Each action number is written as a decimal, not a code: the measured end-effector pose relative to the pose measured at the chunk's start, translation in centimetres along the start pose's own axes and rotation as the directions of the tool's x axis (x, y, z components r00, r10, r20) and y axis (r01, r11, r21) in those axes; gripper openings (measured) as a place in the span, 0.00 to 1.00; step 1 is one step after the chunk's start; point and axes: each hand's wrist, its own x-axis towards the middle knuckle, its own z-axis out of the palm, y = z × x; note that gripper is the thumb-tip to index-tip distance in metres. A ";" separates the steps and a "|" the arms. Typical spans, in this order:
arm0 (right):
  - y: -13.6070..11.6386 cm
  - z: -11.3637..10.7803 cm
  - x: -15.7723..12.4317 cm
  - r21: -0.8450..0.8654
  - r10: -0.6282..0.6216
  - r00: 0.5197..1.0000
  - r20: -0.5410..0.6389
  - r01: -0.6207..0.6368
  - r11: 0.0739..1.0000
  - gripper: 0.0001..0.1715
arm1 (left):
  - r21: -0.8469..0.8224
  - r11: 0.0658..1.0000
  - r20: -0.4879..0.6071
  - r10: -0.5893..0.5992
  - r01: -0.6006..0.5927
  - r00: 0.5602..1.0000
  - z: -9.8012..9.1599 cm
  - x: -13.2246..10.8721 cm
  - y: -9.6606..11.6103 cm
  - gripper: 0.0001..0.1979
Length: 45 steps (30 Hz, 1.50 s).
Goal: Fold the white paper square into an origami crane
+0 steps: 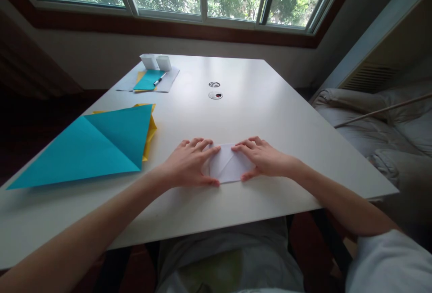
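A small folded piece of white paper [229,167] lies flat on the table in front of me, with a diagonal crease or folded edge across its face. On its left side rests my left hand [192,162], thumb at the near edge and index finger at the far edge. Opposite it, my right hand [261,155] touches the paper's right side with fingers spread in the same way. Both hands are open and press on the paper rather than grasp it. The parts of the paper under my palms are hidden.
Left of my hands lies a large folded blue sheet [111,142] over yellow paper [148,140]. Further back are white folded paper boxes [164,63], a small blue sheet [146,80] and a pen [159,79]. Round metal grommets [215,96] sit mid-table [256,104].
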 end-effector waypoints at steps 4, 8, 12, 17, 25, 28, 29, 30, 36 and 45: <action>0.7 -0.6 -0.1 0.091 -0.008 0.995 0.097 -0.001 0.996 0.50 | -0.051 0.998 0.107 -0.021 0.027 0.994 -0.2 0.0 -0.9 0.47; 1.3 -1.2 0.0 0.161 0.001 0.982 0.187 -0.032 0.986 0.53 | -0.096 0.994 0.186 -0.024 0.042 0.982 -0.5 0.2 -1.4 0.49; 2.3 -1.3 0.2 0.204 -0.047 0.981 0.190 0.007 0.979 0.54 | -0.113 0.993 0.207 -0.013 0.037 0.978 -0.8 0.3 -1.3 0.49; 3.1 -0.8 0.3 0.215 -0.087 0.989 0.121 0.060 0.975 0.52 | -0.114 0.991 0.113 0.086 -0.073 0.990 -1.4 -0.2 -0.8 0.43; 3.4 0.1 0.6 0.155 -0.087 0.996 -0.016 0.089 0.984 0.60 | -0.042 0.989 -0.174 -0.146 0.141 0.974 -0.7 0.3 -0.7 0.24; 3.1 0.1 0.7 0.160 -0.074 0.996 -0.056 0.082 0.984 0.56 | -0.051 0.991 -0.190 -0.135 0.127 0.973 -0.2 0.6 -0.8 0.21; 3.0 0.1 0.7 0.165 -0.064 0.996 -0.069 0.075 0.983 0.54 | -0.078 0.990 -0.195 -0.131 0.118 0.972 -0.1 0.7 -0.8 0.21; 2.9 0.2 0.7 0.171 -0.054 0.995 -0.083 0.067 0.983 0.54 | -0.121 0.986 -0.199 -0.136 0.113 0.971 0.1 0.7 -0.9 0.21; 2.8 0.7 1.0 0.246 0.039 0.986 -0.164 0.003 0.969 0.62 | -0.559 0.820 -0.159 -0.250 0.122 0.955 0.6 0.9 -0.9 0.23; 2.3 1.2 2.0 0.822 0.320 0.915 -0.245 0.021 0.569 0.55 | -0.966 0.248 -0.172 -0.421 -0.069 0.890 0.4 1.1 0.2 0.28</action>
